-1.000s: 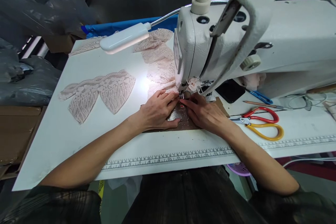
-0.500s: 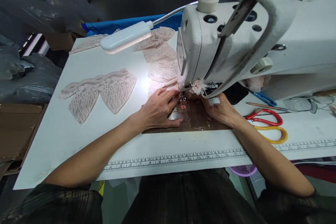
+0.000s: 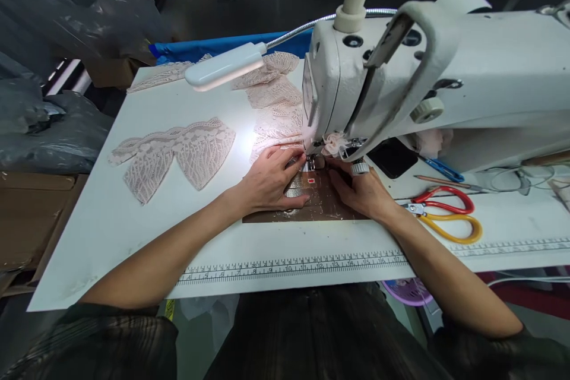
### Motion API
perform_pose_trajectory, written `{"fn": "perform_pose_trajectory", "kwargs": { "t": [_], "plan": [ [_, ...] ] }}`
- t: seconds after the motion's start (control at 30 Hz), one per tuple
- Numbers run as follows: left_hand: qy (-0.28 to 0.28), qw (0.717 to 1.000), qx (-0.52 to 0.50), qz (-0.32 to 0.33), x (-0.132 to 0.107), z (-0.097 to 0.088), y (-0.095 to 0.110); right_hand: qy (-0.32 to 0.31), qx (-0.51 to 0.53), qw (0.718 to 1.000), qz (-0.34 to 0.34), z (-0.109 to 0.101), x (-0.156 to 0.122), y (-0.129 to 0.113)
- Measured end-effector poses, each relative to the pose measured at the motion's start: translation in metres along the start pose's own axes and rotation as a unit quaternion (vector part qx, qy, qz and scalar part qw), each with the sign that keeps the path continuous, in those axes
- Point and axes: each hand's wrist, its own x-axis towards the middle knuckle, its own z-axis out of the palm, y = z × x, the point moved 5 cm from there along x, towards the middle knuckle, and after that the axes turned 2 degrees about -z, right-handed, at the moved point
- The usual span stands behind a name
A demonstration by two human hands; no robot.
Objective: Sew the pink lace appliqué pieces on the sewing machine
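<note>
My left hand (image 3: 269, 181) lies palm down left of the needle area. Its fingertips touch the edge of the pink lace fabric (image 3: 278, 122), and its thumb stretches apart over the brown machine bed plate (image 3: 327, 208). At the right of the presser foot (image 3: 315, 162), my right hand (image 3: 363, 190) has its fingers bent inward. A knob and the machine head partly cover those fingers, so what they grip is hidden. The white sewing machine (image 3: 329, 83) stands over both hands, with a ruffled pink scrap (image 3: 335, 143) by its needle bar.
A cut lace piece (image 3: 178, 151) lies at left, under a lit lamp (image 3: 225, 66). Right of my hand are red-and-yellow-handled scissors (image 3: 449, 214), a black phone (image 3: 392, 157), blue snips (image 3: 445, 169) and a pencil (image 3: 445, 181). A printed ruler (image 3: 294, 266) runs along the front edge.
The view has shifted slightly. My right hand sits a little further left, and its thumb shows more clearly beside the presser foot. The left hand stays on the lace edge.
</note>
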Motion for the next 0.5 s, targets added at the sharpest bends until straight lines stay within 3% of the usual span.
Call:
{"fn": "perform_pose_trajectory", "kwargs": {
  "t": [0.2, 0.37, 0.5],
  "plan": [
    [0.023, 0.999, -0.029, -0.016, -0.002, 0.0, -0.002, 0.027, -0.055, 0.998, -0.007, 0.002, -0.001, -0.008],
    [0.096, 0.99, 0.003, -0.104, -0.003, -0.007, -0.005, 0.021, -0.102, 0.993, -0.058, 0.013, -0.009, -0.02],
    [0.054, 0.993, 0.021, -0.105, 0.019, -0.003, -0.03, -0.006, -0.138, 0.988, -0.066, 0.017, -0.015, -0.021]
  ]
}}
